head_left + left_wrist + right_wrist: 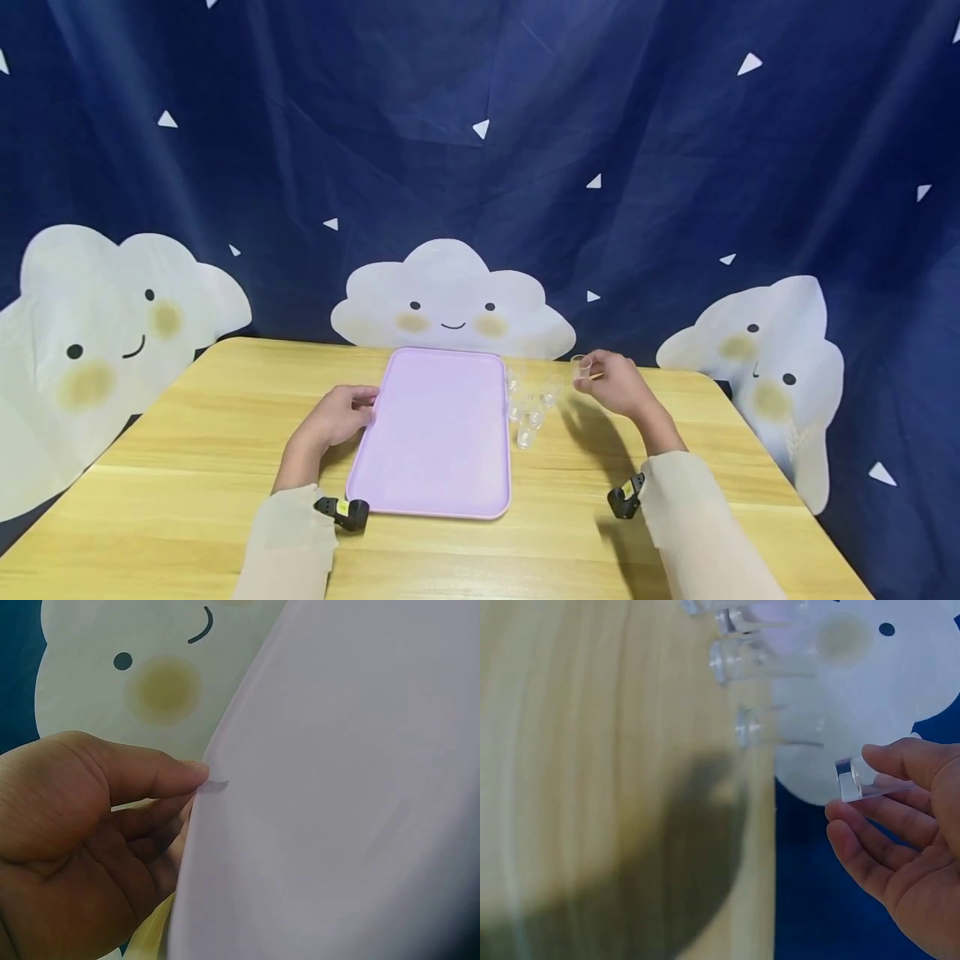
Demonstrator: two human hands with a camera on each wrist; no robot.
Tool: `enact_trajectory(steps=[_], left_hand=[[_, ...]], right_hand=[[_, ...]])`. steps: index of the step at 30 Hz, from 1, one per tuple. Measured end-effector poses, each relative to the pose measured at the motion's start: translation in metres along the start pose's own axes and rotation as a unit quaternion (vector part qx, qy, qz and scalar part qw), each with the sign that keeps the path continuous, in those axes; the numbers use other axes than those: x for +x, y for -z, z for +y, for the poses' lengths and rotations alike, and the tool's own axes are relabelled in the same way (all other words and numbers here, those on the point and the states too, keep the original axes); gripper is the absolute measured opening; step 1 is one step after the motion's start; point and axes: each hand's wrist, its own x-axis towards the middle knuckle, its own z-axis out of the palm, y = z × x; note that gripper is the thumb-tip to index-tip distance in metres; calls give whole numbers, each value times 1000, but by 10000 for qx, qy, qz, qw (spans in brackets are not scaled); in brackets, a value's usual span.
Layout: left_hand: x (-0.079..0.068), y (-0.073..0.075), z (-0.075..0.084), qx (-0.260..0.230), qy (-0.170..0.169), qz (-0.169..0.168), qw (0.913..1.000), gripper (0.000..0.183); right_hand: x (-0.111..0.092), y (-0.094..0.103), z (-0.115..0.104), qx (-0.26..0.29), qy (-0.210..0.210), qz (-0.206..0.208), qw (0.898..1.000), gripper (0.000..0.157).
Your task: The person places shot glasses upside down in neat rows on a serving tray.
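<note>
My left hand point(339, 415) grips a pale lilac rectangular tray point(441, 442) by its left rim. In the left wrist view the thumb lies over the rim of the tray point(300, 765), with the other fingers partly hidden behind its edge. Above the table, right of the tray, my right hand point(619, 385) pinches a small clear shot glass point(853, 778) between thumb and fingers. Between the tray and this hand, several similar clear glasses point(527, 435) stand close together on the table, near the tray's right edge.
Everything rests on a light wooden table point(187, 500). Behind its far edge hangs a dark blue curtain point(420, 167) printed with white triangles and smiling clouds. Black wrist cameras point(349, 513) are strapped over both sleeves.
</note>
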Motion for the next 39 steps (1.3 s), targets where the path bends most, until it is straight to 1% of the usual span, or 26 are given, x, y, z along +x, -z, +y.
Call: enact_trajectory(steps=[2, 6, 9, 12, 17, 21, 27, 30, 35, 39], left_hand=[[-1, -1, -1, -30, 51, 0, 10000, 48], [-3, -2, -4, -50, 43, 11, 10000, 48], [-3, -1, -6, -34, -1, 7, 10000, 48], [-4, 0, -8, -69, 41, 23, 10000, 48], [-4, -1, -9, -140, 76, 21, 9999, 49], [-3, -2, -9, -186, 76, 8, 9998, 50], [-2, -2, -8, -267, 30, 13, 9996, 51], [-2, -1, -8, -286, 48, 34, 9996, 50], [1, 0, -6, -320, 16, 13, 9995, 51], [1, 0, -6, -359, -5, -22, 9994, 51]], right_hand=[[4, 1, -6, -65, 31, -42, 10000, 27], [14, -1, -20, -233, 131, -181, 9995, 27], [23, -4, -35, -380, 278, -336, 9983, 27], [32, -8, -51, -507, 440, -465, 9967, 25], [42, -19, -76, -491, 685, -601, 9946, 24], [49, -31, -90, -410, 808, -657, 9937, 26], [60, -53, -106, -311, 841, -879, 9921, 30], [65, -63, -111, -321, 933, -955, 9905, 31], [75, -80, -115, -621, 1259, -1005, 9850, 38], [79, -97, -119, -852, 1278, -1171, 9812, 41]])
